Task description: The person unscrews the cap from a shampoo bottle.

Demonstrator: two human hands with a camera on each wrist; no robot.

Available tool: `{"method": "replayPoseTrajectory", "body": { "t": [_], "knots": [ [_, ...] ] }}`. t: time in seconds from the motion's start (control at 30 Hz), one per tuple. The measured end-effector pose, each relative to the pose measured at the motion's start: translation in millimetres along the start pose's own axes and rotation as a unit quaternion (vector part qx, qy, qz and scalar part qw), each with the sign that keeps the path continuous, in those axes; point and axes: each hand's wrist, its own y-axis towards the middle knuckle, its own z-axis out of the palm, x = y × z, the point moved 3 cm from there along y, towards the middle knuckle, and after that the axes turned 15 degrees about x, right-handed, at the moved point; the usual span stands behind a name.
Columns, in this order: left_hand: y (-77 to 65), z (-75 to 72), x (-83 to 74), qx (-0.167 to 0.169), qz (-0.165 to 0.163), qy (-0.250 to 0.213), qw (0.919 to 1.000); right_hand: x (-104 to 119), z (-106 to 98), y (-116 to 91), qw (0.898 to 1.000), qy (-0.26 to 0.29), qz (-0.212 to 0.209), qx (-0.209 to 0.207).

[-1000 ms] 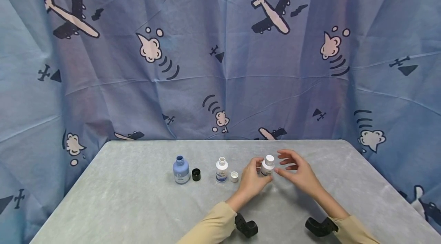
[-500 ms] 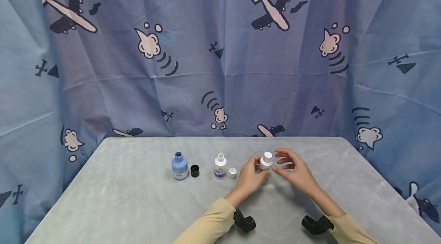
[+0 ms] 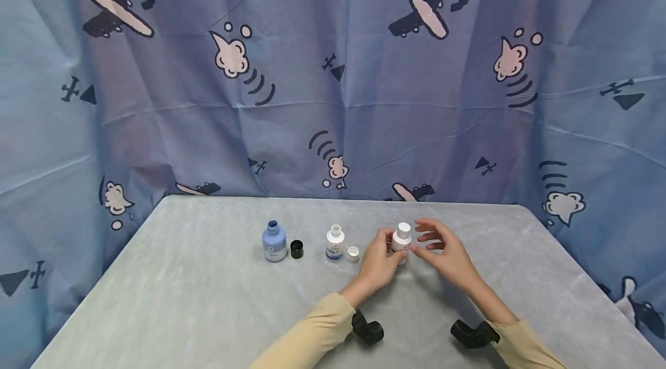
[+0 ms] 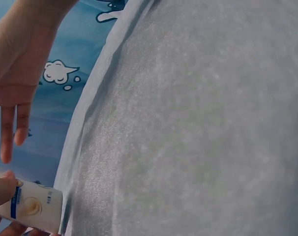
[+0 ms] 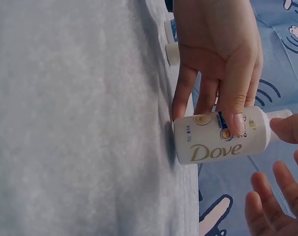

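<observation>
My left hand (image 3: 377, 265) grips a small white Dove bottle (image 5: 220, 142) round its body, with the thumb across the label. The bottle stands upright, its base close to the tabletop, and a white cap (image 3: 403, 228) sits on top. To its right, my right hand (image 3: 450, 256) has its fingers spread and loosely bent. In the right wrist view, that hand's thumb (image 5: 289, 129) overlaps the capped end, while the other fingers stay apart from it. The left wrist view catches only part of the bottle (image 4: 43, 209), at the lower left corner.
Left of the hands stand an uncapped white bottle (image 3: 335, 244) with a white cap (image 3: 353, 254) beside it, and an uncapped blue bottle (image 3: 274, 243) with a black cap (image 3: 296, 249). Behind the grey table (image 3: 182, 294) hangs a blue printed curtain (image 3: 291, 68).
The head view has tilted, so the table sits higher in it. The held bottle has shifted slightly left, and the right thumb has followed beside it. The left hand keeps its grip.
</observation>
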Motion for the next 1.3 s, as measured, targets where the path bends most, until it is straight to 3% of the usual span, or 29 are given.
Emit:
{"method": "replayPoseTrajectory", "body": {
  "t": [0.37, 0.7, 1.07, 1.3],
  "knots": [
    [-3.2, 0.3, -4.9, 0.014, 0.019, 0.007, 0.9997, 8, -2, 4, 1.0, -0.018, -0.004, -0.012],
    [-0.1, -6.3, -12.6, 0.009, 0.023, 0.029, 0.9993, 56, -13, 6, 1.0, -0.003, 0.0, -0.015],
    [-4.5, -9.6, -15.6, -0.013, 0.029, 0.056, 0.998, 56, -12, 8, 1.0, 0.001, -0.002, -0.014],
    [-9.4, -8.4, -16.5, -0.027, 0.025, 0.067, 0.9971, 61, -12, 5, 1.0, -0.011, 0.019, -0.022]
  ]
}}
